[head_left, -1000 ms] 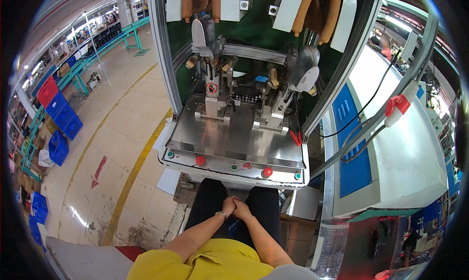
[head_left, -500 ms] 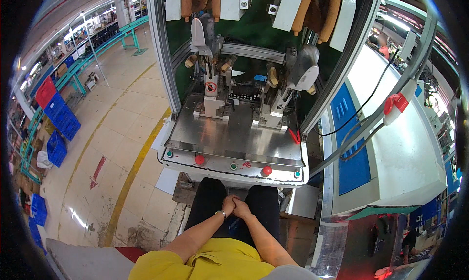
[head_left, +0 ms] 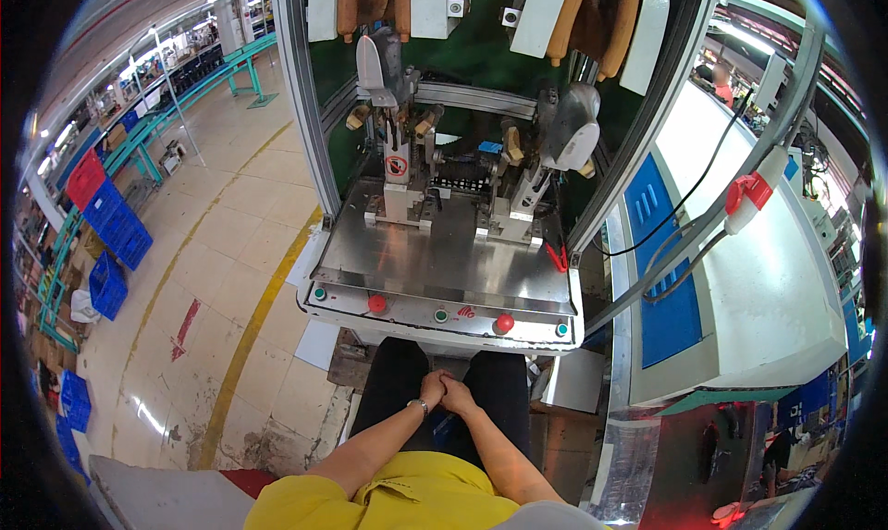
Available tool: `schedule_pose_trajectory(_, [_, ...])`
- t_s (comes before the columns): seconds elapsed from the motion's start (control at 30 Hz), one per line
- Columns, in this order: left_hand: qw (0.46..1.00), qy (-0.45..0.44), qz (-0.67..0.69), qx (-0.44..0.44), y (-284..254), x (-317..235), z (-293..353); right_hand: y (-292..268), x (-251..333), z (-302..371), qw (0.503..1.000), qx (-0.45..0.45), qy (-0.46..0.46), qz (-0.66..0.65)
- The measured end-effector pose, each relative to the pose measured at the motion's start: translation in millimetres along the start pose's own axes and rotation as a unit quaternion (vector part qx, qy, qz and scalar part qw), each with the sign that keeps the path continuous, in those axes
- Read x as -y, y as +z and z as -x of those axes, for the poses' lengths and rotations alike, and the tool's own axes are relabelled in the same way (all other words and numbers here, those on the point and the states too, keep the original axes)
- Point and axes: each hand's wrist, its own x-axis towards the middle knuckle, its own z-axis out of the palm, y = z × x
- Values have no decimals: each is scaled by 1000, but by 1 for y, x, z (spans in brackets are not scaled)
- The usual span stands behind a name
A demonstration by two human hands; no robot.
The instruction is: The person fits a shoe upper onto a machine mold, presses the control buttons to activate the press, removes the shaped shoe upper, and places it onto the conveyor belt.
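Note:
My left hand [head_left: 432, 388] and my right hand [head_left: 456, 396] rest clasped together over my lap, between the knees. Their fingers are closed against each other, and I see no object in them. A wristband circles my left wrist. Beyond my knees stands a machine with a steel worktop [head_left: 444, 260]. Its front panel carries green buttons and two red knobs, a left one [head_left: 376, 303] and a right one [head_left: 503, 323]. Two upright shoe-last moulds, one left [head_left: 370, 65] and one right [head_left: 580, 132], stand on metal posts. Neither hand touches the machine.
Brown U-shaped pads [head_left: 595, 21] hang above the moulds. On the right stands a white and blue machine cabinet [head_left: 740, 280], with a grey pole and red-and-white connector [head_left: 747, 193] before it. Blue crates [head_left: 116, 220] stand far left. A person is far off at upper right.
The view has shifted very slightly. My hands stay clasped in the same place, and the machine's moulds and pads keep their positions.

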Motion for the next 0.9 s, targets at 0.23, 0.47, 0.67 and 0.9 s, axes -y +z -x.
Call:
schedule_pose_trajectory(0.23, [999, 0, -29, 14, 1, -2, -1, -2, -1, 1, 1000, 19, 8, 6])
schedule_pose_trajectory(0.47, [1000, 19, -22, 4, -1, -13, 5, -5, 0, 3, 1000, 5, 6, 10])
schedule_pose_trajectory(0.67, [999, 34, -38, -1, -3, -10, 5, -5, 2, 3, 1000, -6, 10, 11])
schedule_pose_trajectory(0.9, [999, -18, -37, 16, -2, -26, 12, 4, -12, 0, 1000, -17, 3, -3])
